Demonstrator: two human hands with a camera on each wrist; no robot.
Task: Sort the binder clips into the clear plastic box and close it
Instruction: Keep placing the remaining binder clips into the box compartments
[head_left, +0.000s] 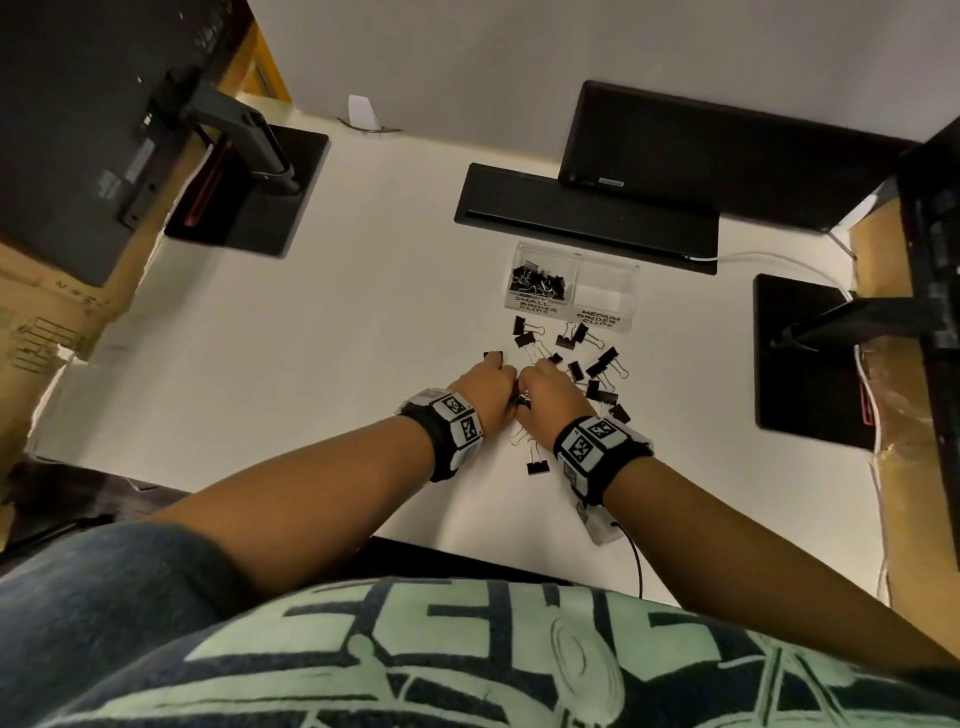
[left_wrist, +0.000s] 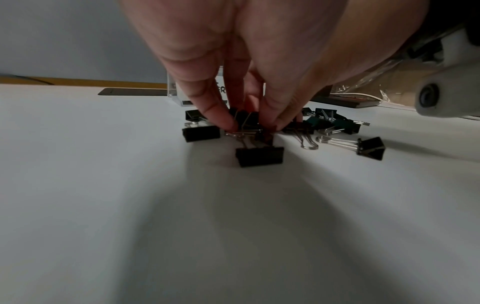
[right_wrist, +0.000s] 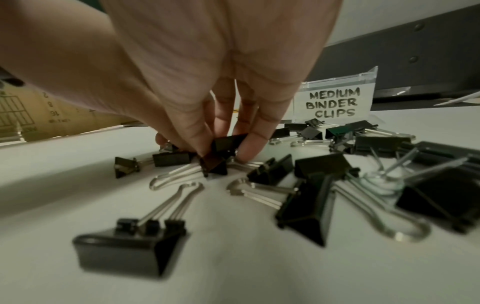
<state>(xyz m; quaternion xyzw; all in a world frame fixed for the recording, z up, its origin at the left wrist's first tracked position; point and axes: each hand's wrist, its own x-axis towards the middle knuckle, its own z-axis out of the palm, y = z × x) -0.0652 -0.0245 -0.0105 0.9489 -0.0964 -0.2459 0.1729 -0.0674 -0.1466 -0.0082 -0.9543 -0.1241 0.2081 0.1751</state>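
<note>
A clear plastic box (head_left: 571, 270) stands on the white desk (head_left: 363, 338) beyond my hands. Its left compartment, labelled small binder clips, holds several black clips (head_left: 537, 280). The right compartment (head_left: 605, 291), labelled medium binder clips (right_wrist: 333, 103), looks empty. Several loose black binder clips (head_left: 602, 364) lie scattered in front of the box. My left hand (left_wrist: 253, 126) pinches a black clip (left_wrist: 246, 120) in the pile with curled fingers. Close beside it, my right hand (right_wrist: 223, 154) pinches another black clip (right_wrist: 221, 152) between thumb and fingers. One clip (head_left: 537, 462) lies near my right wrist.
A black bar (head_left: 582, 218) and a dark laptop (head_left: 701, 150) sit behind the box. Monitor stands (head_left: 249, 192) (head_left: 800, 358) flank the desk left and right. Cardboard boxes (head_left: 41, 322) stand at the left, and a white cable (head_left: 753, 257) runs at the right.
</note>
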